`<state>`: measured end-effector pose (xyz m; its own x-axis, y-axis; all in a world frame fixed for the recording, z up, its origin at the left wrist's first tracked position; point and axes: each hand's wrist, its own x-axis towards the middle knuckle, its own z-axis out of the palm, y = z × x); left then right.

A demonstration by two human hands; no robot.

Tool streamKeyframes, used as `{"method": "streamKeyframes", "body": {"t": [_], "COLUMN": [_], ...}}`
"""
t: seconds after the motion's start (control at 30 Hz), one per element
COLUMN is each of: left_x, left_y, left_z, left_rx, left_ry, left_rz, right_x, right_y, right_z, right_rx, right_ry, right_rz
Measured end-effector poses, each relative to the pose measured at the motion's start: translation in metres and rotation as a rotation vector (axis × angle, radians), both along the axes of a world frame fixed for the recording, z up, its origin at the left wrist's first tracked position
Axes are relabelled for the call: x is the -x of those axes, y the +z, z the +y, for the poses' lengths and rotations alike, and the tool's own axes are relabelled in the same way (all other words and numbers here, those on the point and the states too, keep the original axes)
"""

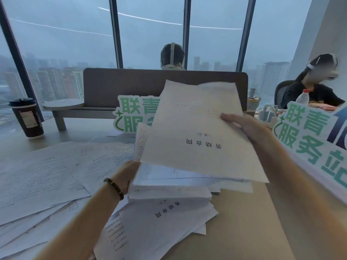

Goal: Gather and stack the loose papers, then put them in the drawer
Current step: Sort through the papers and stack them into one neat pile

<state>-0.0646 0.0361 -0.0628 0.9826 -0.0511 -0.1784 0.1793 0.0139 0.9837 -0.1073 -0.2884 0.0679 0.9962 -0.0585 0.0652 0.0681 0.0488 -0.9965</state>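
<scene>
A thick stack of white papers (197,132) is raised above the desk, its top sheet printed with a few dark characters. My left hand (127,175), a dark bead bracelet on its wrist, grips the stack's lower left corner. My right hand (242,124) holds the stack's right edge, with fingers over the top sheet. Loose printed sheets (47,181) are spread over the left of the desk (253,222). More loose sheets (159,222) lie under the raised stack. No drawer is in view.
A dark coffee cup (26,117) stands at the far left. Green-lettered signs stand behind the stack (131,113) and at the right (309,139). A brown divider panel (122,87) backs the desk. Two people sit beyond it; a plastic bottle (303,98) stands at right.
</scene>
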Motion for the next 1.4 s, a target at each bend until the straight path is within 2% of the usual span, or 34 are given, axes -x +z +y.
{"method": "streamKeyframes", "body": {"t": [0.07,0.2,0.37,0.6,0.77,0.93,1.07,1.2,1.4], "left_x": [-0.003,0.001,0.01,0.015,0.02,0.023,0.028,0.033,0.034], "left_y": [0.0,0.011,0.014,0.009,0.014,0.024,0.042,0.059,0.063], "left_z": [0.001,-0.003,-0.012,-0.018,-0.021,-0.023,-0.027,-0.032,-0.037], "left_rx": [0.05,-0.109,0.014,0.111,0.158,0.186,0.157,0.114,0.106], "left_ry": [-0.003,-0.054,-0.178,-0.203,-0.188,-0.174,-0.121,-0.035,0.044], "left_rz": [-0.012,-0.059,-0.104,-0.062,-0.009,-0.062,-0.197,-0.413,-0.553], "right_x": [-0.003,-0.013,-0.026,-0.029,-0.025,-0.012,-0.002,0.002,0.004], "right_y": [-0.021,-0.066,-0.112,-0.131,-0.121,-0.099,-0.083,-0.067,-0.054], "right_z": [0.001,0.008,0.019,0.042,0.052,0.058,0.062,0.065,0.065], "right_rx": [0.01,0.095,0.015,0.033,0.056,0.044,0.077,0.054,-0.015], "right_ry": [-0.014,-0.101,-0.22,-0.112,-0.234,-0.29,-0.29,-0.299,-0.285], "right_rz": [0.083,0.172,0.235,0.286,0.149,-0.044,-0.215,-0.367,-0.458]}}
